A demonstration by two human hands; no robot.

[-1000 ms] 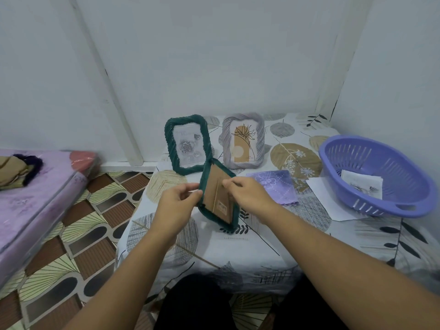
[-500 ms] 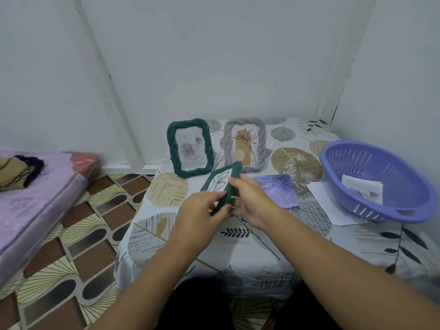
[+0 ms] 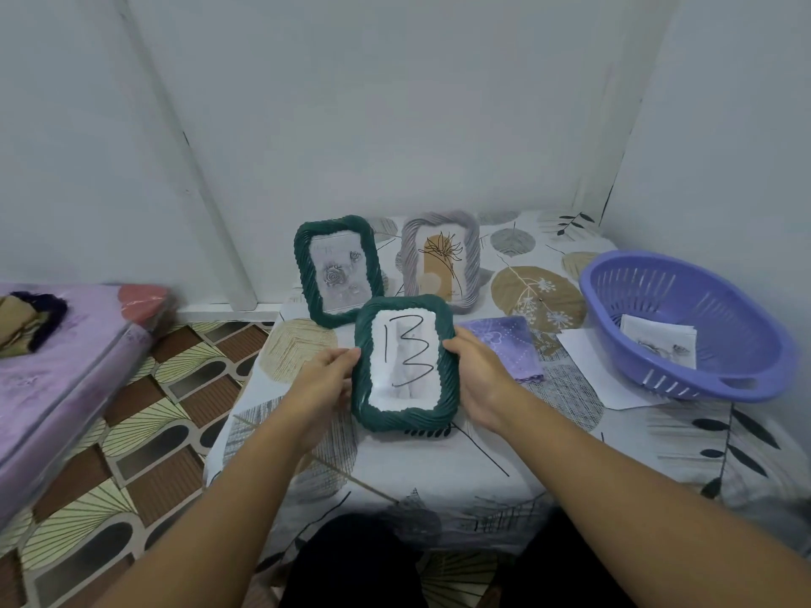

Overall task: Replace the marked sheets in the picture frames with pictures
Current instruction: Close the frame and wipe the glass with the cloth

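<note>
Centrally, a dark green picture frame [image 3: 406, 364] is held upright over the worktop [image 3: 439, 467], its front turned toward the camera. A white marked sheet [image 3: 406, 359], bearing the handwritten figure "13" or letter "B", is shown inside it. The frame's left edge is gripped by the left hand [image 3: 327, 379], with the thumb laid on the front of the rim and the fingers hidden behind. Its right edge is gripped by the right hand [image 3: 480, 377], whose fingers are likewise concealed behind the frame. Whether the frame's lower edge touches the worktop cannot be told. At 11 o'clock from the held frame, a second green frame [image 3: 338, 269] is stood upright with a grey rose picture in it, its lower corner overlapped in view by the held frame. At 1 o'clock, a grey frame [image 3: 441, 258] containing a tan botanical print is stood just beside the second green frame. At 3 o'clock, just beyond the right hand, a folded purple cloth [image 3: 504, 344] is laid flat. Farther toward 3 o'clock, a purple basket [image 3: 684, 322] is set on a white sheet of paper [image 3: 588, 366], and a printed picture [image 3: 660, 346] is seen lying inside the basket. The worktop is covered with a leaf-patterned cloth. At 9 o'clock, well apart from the worktop, a purple mattress [image 3: 57, 366] is seen on the patterned floor [image 3: 145, 454].
</note>
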